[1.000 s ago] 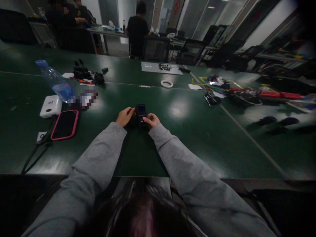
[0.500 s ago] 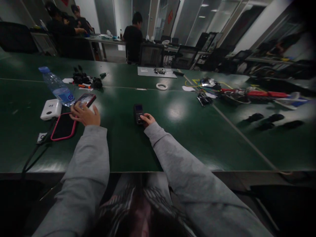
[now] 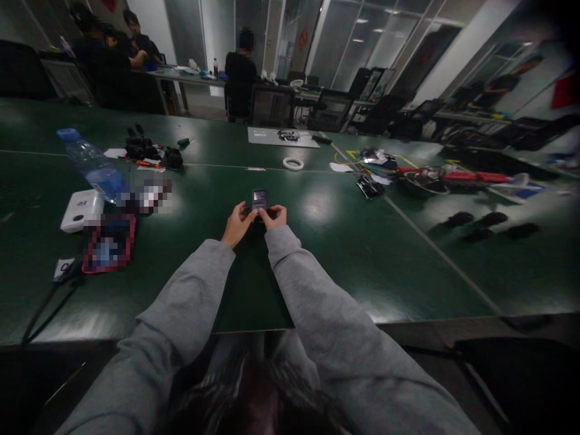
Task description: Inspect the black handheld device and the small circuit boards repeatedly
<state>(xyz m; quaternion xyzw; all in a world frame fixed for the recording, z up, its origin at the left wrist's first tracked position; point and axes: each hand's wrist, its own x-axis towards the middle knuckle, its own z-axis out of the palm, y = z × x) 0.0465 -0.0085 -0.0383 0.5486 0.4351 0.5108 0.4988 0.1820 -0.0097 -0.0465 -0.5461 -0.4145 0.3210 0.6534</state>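
A small dark handheld device (image 3: 260, 199) with a lit screen stands tilted up on the green table (image 3: 344, 248), straight ahead of me. My left hand (image 3: 237, 223) grips its lower left side. My right hand (image 3: 273, 215) grips its lower right side, thumb on the front. Both arms wear grey sleeves. The lower half of the device is hidden by my fingers.
At the left lie a pink-cased phone (image 3: 109, 243), a white power bank (image 3: 82, 209), a water bottle (image 3: 92, 165) on its side and a black cable (image 3: 45, 305). A tape roll (image 3: 293, 163), black tools (image 3: 144, 148) and tangled wires (image 3: 408, 172) lie farther off. People sit at far desks.
My left hand has come back from the phones at the left and now grips the device. Both hands have raised the device so it stands more upright.
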